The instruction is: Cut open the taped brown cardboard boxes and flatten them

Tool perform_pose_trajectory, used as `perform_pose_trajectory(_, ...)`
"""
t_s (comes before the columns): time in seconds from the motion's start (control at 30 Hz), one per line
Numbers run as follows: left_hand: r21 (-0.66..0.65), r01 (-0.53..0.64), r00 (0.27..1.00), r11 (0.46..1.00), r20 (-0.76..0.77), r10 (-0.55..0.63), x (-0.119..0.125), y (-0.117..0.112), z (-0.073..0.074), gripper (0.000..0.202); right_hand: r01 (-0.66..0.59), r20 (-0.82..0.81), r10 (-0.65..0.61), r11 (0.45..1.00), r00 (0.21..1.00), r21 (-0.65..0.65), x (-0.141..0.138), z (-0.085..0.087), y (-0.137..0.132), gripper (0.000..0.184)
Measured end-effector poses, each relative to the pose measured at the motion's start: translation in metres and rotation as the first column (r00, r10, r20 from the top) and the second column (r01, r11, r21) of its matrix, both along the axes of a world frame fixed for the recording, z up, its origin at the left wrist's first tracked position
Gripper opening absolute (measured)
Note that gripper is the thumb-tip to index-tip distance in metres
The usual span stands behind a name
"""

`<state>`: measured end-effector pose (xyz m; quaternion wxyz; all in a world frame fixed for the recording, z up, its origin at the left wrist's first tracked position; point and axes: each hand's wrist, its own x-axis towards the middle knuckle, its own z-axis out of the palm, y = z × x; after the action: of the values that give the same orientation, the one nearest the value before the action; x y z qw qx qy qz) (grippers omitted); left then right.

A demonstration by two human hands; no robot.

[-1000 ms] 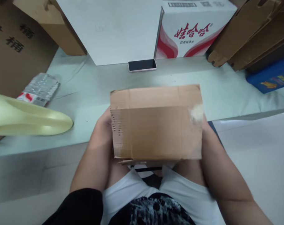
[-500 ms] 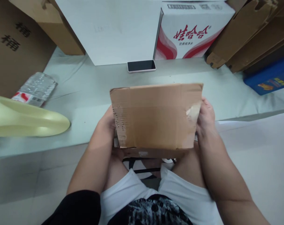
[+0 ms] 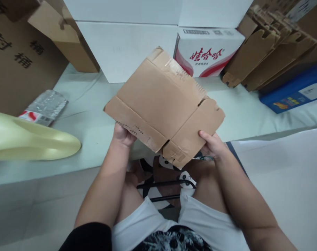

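Note:
A brown cardboard box (image 3: pixel 158 101), flattened or partly folded, is held up in front of me, tilted so that its corners point up and down. Creases, a torn rough upper edge and a notched flap on the right show on it. My left hand (image 3: pixel 124 135) grips its lower left edge from beneath, most of the fingers hidden behind the cardboard. On the right flap lies the thumb of my right hand (image 3: pixel 212 143), with the other fingers underneath.
White boxes (image 3: pixel 129 52) stand at the back of the pale green cloth (image 3: pixel 93 115), beside a red-and-white carton (image 3: pixel 208 55). Folded cardboard (image 3: pixel 252 55) and a blue box (image 3: pixel 291 90) are at right. A crushed plastic bottle (image 3: pixel 47 104) and a pale yellow object (image 3: pixel 38 139) lie left.
The cardboard has been turned and raised, now lying diagonally with its flap at the right. Both hands keep hold of it. The phone seen earlier by the white box is now out of sight.

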<state>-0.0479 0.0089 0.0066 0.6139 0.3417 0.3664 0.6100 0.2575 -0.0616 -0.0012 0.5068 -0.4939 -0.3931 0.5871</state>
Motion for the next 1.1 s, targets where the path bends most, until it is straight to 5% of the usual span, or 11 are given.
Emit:
perform_pose_trajectory(0.1,-0.008,0.010,0.996,1.000,0.086,-0.009,-0.004,-0.004,0.011,0.049,0.183,0.024,-0.187,0.976,0.982,0.119,0.000,0.006,-0.002,0.060)
perform_pose_trajectory(0.17,-0.017,0.024,0.991,1.000,0.131,-0.022,-0.008,-0.004,0.016,0.047,0.348,0.036,-0.370,0.901,0.929,0.260,0.013,0.016,-0.005,0.055)
perform_pose_trajectory(0.27,-0.033,0.033,0.982,0.999,0.184,-0.027,-0.013,-0.004,0.016,0.042,0.634,0.032,-0.711,0.646,0.702,0.424,0.052,0.038,-0.012,0.038)
perform_pose_trajectory(0.33,-0.056,0.044,0.975,0.997,0.220,-0.030,-0.014,-0.004,0.014,0.038,0.793,0.012,-0.906,0.377,0.423,0.479,0.088,0.055,-0.015,0.037)
perform_pose_trajectory(0.4,-0.091,0.059,0.961,0.994,0.276,-0.032,-0.013,-0.004,0.014,0.035,0.836,0.055,-0.964,0.255,0.262,0.485,0.126,0.072,-0.015,0.039)
perform_pose_trajectory(0.63,-0.144,0.086,0.931,0.986,0.364,-0.029,-0.002,-0.003,0.018,0.028,0.888,0.246,-0.967,0.164,0.060,0.430,0.209,0.102,0.024,0.039)
perform_pose_trajectory(0.93,-0.197,0.073,0.915,0.978,0.404,0.013,0.004,0.009,0.021,0.024,0.816,0.514,-0.858,0.293,-0.005,0.497,0.220,0.115,0.082,0.033)
perform_pose_trajectory(1.1,-0.214,0.037,0.911,0.976,0.409,0.055,0.002,0.016,0.022,0.023,0.817,0.551,-0.834,0.293,-0.036,0.496,0.221,0.120,0.106,0.040)
